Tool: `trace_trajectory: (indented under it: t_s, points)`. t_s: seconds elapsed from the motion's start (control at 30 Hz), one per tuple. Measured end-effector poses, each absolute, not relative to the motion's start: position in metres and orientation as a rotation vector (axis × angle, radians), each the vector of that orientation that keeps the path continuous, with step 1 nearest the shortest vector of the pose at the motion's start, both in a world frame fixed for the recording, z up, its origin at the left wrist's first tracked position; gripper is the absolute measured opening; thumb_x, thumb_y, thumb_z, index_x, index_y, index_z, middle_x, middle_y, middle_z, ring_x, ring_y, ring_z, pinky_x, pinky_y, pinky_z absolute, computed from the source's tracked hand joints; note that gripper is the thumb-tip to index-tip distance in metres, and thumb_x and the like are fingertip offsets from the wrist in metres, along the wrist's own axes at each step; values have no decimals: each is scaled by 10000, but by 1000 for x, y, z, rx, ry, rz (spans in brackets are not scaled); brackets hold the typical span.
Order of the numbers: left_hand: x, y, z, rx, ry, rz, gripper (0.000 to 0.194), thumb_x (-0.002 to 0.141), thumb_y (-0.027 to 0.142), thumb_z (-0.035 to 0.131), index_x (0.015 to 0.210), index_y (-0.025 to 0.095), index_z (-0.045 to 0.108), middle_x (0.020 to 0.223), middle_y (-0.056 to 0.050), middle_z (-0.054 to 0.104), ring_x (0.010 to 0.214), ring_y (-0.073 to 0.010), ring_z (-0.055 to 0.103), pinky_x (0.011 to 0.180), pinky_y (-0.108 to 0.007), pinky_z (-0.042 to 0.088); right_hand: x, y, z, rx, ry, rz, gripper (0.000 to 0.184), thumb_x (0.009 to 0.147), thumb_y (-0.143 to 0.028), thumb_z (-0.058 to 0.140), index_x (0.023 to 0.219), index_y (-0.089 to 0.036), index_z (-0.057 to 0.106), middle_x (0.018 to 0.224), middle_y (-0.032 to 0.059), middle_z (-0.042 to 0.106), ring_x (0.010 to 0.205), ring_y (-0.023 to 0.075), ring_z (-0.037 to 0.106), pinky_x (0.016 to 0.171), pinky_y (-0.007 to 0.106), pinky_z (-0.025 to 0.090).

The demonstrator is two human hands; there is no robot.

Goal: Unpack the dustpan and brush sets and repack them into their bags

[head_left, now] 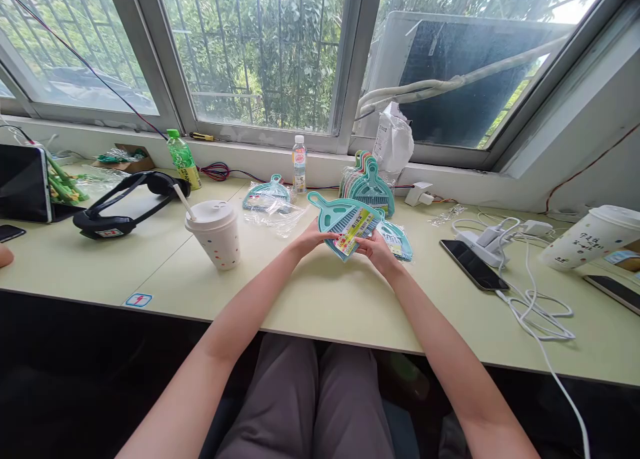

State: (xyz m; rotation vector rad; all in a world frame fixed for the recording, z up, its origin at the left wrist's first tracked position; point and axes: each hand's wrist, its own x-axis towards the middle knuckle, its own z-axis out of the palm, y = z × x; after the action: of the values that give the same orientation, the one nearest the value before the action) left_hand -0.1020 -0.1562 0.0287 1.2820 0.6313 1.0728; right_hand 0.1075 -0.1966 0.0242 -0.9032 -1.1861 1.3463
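Between my two hands a small teal dustpan and brush set [333, 211] is held tilted above the table, with a yellow and white label card [356, 228] on its front. My left hand [314, 238] grips its left lower side, thumb on the front. My right hand [376, 248] pinches the lower right part by the card. Another teal set [397, 240] lies on the table just behind my right hand, partly hidden. Farther back, several dustpan sets [371, 191] stand stacked near the window. To the left, one more set [270, 194] lies beside crumpled clear plastic wrap [280, 220].
A white paper cup [215, 236] with a straw and a black headset [130, 202] stand on the left. On the right are a phone [473, 264], tangled white cables [537, 312] and a leaning cup [593, 236]. Bottles [299, 164] line the sill side. A person's fingers [5, 255] show far left.
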Motion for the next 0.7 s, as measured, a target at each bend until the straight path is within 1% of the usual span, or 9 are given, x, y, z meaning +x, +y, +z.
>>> trace_trajectory:
  t_s: [0.1, 0.23, 0.47, 0.5, 0.57, 0.63, 0.67, 0.7]
  points:
    - [-102, -155, 29, 1292, 623, 1079, 658, 578, 252, 930, 1161, 167, 636, 1149, -134, 723, 1129, -345, 684, 1021, -535, 529, 107, -197, 25, -924, -1183, 1341, 608, 728, -269, 799, 1274, -269, 531, 1194, 73, 748, 1078, 301, 748, 951, 525, 630]
    - [-103, -155, 30, 1264, 655, 1073, 671, 579, 262, 926, 1169, 169, 621, 1141, -122, 720, 1102, -324, 687, 1021, -520, 532, 107, -196, 23, -935, -1181, 1333, 583, 719, -271, 810, 1234, -265, 538, 1214, 63, 740, 1110, 293, 735, 989, 518, 619]
    - [-101, -157, 32, 1248, 688, 1068, 648, 582, 260, 928, 1151, 171, 631, 1124, -117, 723, 1126, -319, 679, 1026, -494, 525, 107, -196, 21, -920, -1192, 1324, 614, 703, -271, 823, 1250, -274, 544, 1216, 57, 739, 1121, 293, 729, 976, 504, 628]
    - [-101, -156, 32, 1242, 702, 1068, 626, 609, 304, 924, 1148, 173, 634, 1116, -118, 723, 1108, -312, 685, 1019, -485, 527, 107, -196, 22, -921, -1190, 1319, 616, 698, -273, 826, 1247, -271, 545, 1210, 59, 741, 1120, 292, 729, 974, 502, 629]
    - [-103, -151, 34, 1226, 780, 1060, 550, 720, 477, 858, 1131, 176, 649, 1080, -122, 724, 1035, -301, 707, 980, -481, 541, 107, -196, 23, -920, -1188, 1307, 617, 690, -275, 830, 1238, -268, 546, 1188, 61, 749, 1123, 292, 728, 971, 500, 630]
    - [-110, -146, 37, 1232, 927, 1090, 535, 852, 632, 685, 1131, 176, 657, 1021, -128, 719, 938, -300, 723, 926, -492, 558, 108, -196, 25, -915, -1183, 1297, 620, 688, -277, 830, 1237, -269, 542, 1164, 60, 758, 1123, 292, 729, 969, 502, 630]
    - [-115, -143, 39, 1260, 1020, 1142, 539, 895, 650, 618, 1149, 176, 655, 998, -129, 714, 912, -302, 724, 916, -494, 560, 109, -196, 25, -914, -1175, 1291, 623, 686, -278, 831, 1236, -269, 539, 1151, 58, 762, 1116, 291, 732, 967, 503, 631]
    - [-121, -141, 40, 1311, 1120, 1220, 518, 915, 623, 605, 1178, 179, 649, 1000, -131, 709, 923, -306, 721, 932, -490, 554, 110, -196, 25, -913, -1167, 1285, 624, 685, -279, 832, 1234, -270, 535, 1144, 54, 764, 1108, 290, 735, 967, 503, 631]
